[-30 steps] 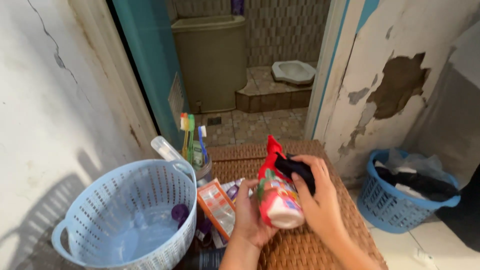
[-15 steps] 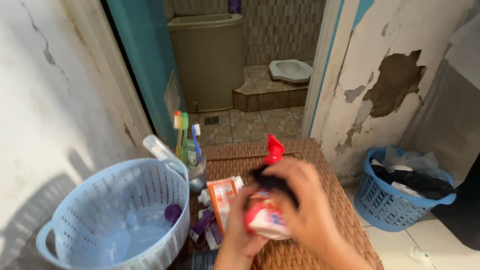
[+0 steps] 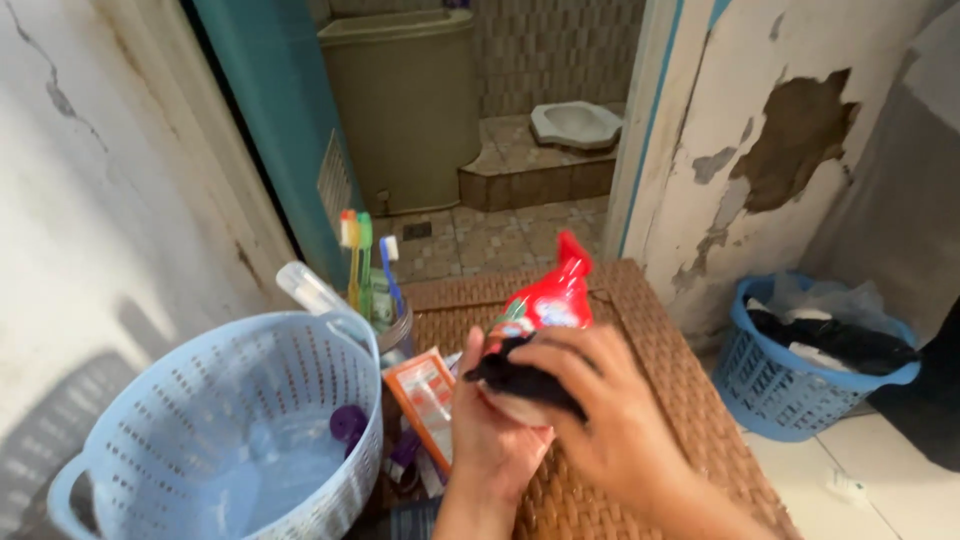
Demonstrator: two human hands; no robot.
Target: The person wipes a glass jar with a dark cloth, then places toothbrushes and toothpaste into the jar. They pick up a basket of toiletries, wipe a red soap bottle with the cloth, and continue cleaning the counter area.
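My left hand (image 3: 490,425) grips the lower part of a red bottle (image 3: 548,296) with a pointed red cap, held tilted over a brown woven surface (image 3: 660,370). My right hand (image 3: 590,415) presses a black cloth (image 3: 525,377) against the bottle's base. Both hands are close together above the middle of the woven top.
A light blue perforated basket (image 3: 250,420) sits at left with a purple item inside. A cup of toothbrushes (image 3: 370,270) and an orange packet (image 3: 425,400) lie beside it. A darker blue basket (image 3: 800,355) of clothes stands on the floor at right. A doorway opens ahead.
The bottle has tilted so its cap points up and right, and my right hand has slid the black cloth down to its base. The view has shifted slightly.
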